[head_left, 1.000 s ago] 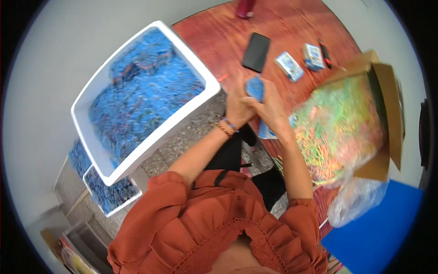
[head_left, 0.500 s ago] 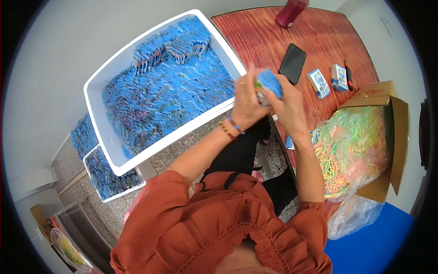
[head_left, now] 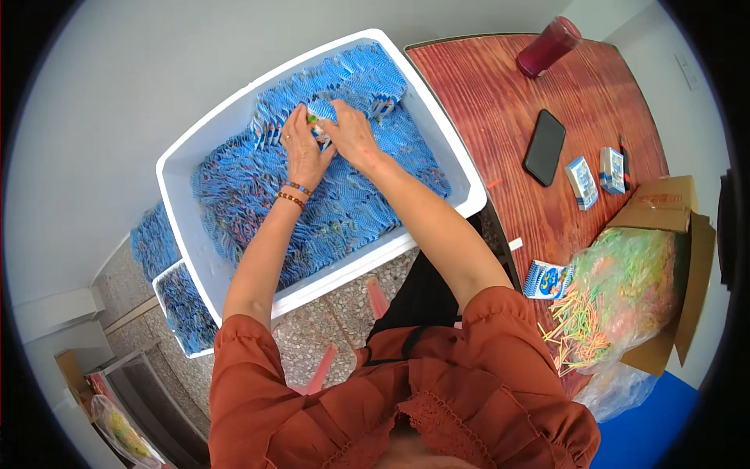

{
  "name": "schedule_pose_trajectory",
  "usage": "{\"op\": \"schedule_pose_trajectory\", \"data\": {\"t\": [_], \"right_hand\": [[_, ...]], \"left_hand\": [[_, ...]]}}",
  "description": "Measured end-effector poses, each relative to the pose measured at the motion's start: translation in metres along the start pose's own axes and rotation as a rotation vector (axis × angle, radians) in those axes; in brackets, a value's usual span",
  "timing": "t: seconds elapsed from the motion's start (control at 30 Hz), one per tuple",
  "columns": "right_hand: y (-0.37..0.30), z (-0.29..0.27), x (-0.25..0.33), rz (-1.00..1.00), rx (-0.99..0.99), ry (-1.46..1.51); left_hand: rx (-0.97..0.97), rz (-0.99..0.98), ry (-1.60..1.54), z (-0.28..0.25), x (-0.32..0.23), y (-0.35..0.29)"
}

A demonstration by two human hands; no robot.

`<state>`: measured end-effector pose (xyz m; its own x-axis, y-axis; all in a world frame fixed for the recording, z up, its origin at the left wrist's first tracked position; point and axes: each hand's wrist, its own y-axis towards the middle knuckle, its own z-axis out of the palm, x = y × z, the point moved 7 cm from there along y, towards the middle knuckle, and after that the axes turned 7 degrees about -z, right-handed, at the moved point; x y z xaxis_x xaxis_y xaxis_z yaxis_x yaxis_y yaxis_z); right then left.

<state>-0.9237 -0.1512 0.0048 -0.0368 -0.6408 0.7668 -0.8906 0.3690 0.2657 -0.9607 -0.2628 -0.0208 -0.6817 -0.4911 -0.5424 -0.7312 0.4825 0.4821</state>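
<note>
Both my hands reach into a large white foam box filled with rows of small blue-and-white packets. Between my hands is a small stack of the same packets, its blue patterned edges upward and a printed face showing some green. My left hand grips the stack's left side, with beaded bracelets at the wrist. From the right, my right hand closes on it. The stack is over the upper rows in the box; whether it touches them I cannot tell.
On the red-brown wooden table are a dark red bottle, a black phone, two small boxes, a red-and-black pen-like tool and a single packet. A carton spills coloured sticks. A smaller white box stands lower left.
My hands have carried the stack of packets from beside the table's edge leftward and over into the foam box. A single packet on the table, mostly covered by my arm before, now shows fully.
</note>
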Motion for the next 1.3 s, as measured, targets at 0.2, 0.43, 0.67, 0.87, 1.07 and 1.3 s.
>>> {"op": "schedule_pose_trajectory", "data": {"t": [0.2, 0.43, 0.67, 0.87, 1.07, 1.3], "right_hand": [[0.034, 0.035, -0.018, -0.017, -0.116, -0.270], [0.043, 0.025, -0.009, -0.142, -0.049, -0.572], [0.012, -0.019, -0.025, -0.095, -0.054, -0.271], [0.010, 0.006, -0.068, -0.062, 0.207, -0.153], [0.036, -0.001, -0.084, 0.079, 0.193, -0.226], [0.000, -0.042, -0.099, 0.243, 0.263, -0.222]], "left_hand": [[-0.089, 0.028, 0.226, 0.009, 0.014, 0.007], [0.057, -0.343, -0.027, 0.047, 0.054, 0.004], [-0.010, -0.226, -0.087, 0.052, 0.067, 0.020], [0.009, -0.226, -0.005, 0.063, 0.050, 0.013], [0.013, -0.212, 0.040, 0.081, 0.036, 0.018], [0.064, -0.264, -0.079, 0.075, 0.038, 0.018]]}}
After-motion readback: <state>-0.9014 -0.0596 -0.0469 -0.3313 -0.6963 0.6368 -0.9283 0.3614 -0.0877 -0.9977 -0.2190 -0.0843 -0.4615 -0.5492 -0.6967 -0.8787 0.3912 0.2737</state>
